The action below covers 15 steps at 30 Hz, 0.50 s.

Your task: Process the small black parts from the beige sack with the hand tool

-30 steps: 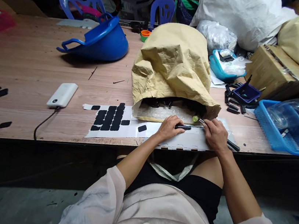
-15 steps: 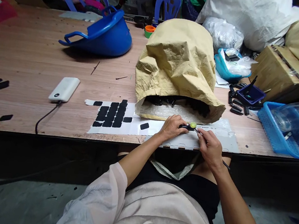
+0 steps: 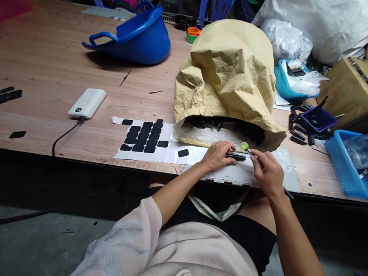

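Observation:
My left hand (image 3: 217, 155) is closed on a slim black plastic piece (image 3: 238, 157) lying over the white sheet at the table's front edge. My right hand (image 3: 268, 172) pinches a thin metal tool (image 3: 249, 152), its far end at a round yellow-green disc (image 3: 244, 145). Whether the disc is part of the tool or held by it, I cannot tell. The disc is just beyond the black piece, in front of the mouth of a tan sack (image 3: 230, 71). Dark pieces show inside the sack. Left of my hands, black rounded stickers (image 3: 145, 137) sit in rows on white backing paper.
A white power bank (image 3: 88, 102) with a cable lies to the left. Behind it a blue tub (image 3: 143, 41) rests tilted. On the right are a blue basket (image 3: 350, 175), a small purple tray (image 3: 318, 120) among black pieces, and a cardboard box (image 3: 364, 97).
The yellow-green disc has moved off the black piece, away from me, with the tool in my right hand. My left hand keeps its hold. The whole view has shifted slightly.

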Available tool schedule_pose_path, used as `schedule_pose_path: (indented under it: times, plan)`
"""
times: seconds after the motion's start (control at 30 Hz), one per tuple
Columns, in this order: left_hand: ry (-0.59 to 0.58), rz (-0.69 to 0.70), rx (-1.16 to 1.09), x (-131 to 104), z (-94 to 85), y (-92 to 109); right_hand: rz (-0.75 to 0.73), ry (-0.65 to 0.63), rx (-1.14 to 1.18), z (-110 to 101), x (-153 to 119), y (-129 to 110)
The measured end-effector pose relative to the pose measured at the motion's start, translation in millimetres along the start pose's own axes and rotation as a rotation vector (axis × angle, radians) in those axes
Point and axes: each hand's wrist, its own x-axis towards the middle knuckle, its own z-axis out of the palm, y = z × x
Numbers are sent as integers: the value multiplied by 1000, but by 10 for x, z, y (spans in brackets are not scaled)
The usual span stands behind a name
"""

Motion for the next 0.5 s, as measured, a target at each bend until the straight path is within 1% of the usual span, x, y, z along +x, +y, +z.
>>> schedule_pose_path:
  times: [0.1, 0.2, 0.27, 0.33, 0.37, 0.43, 0.47, 0.5]
  plan:
    - [-24, 15, 58, 14, 13, -2, -32, -36, -86, 18, 175, 313]
    - [-31, 25, 82, 47, 14, -25, -100, -90, -132, 66, 252, 573]
    - [-26, 51, 103, 55, -6, -26, -125, -97, -144, 102, 249, 662]
    - [3, 101, 129, 3, -29, 15, -129, -92, -153, 130, 229, 687]
    - [22, 145, 139, -59, -32, 55, -126, -93, -160, 140, 218, 683]
    - [28, 292, 143, -269, 3, 161, -118, -102, -175, 150, 206, 662]
    - [1, 388, 136, -412, 49, 214, -115, -107, -185, 153, 204, 651]
    - [-52, 489, 126, -570, 117, 255, -113, -113, -196, 153, 204, 642]
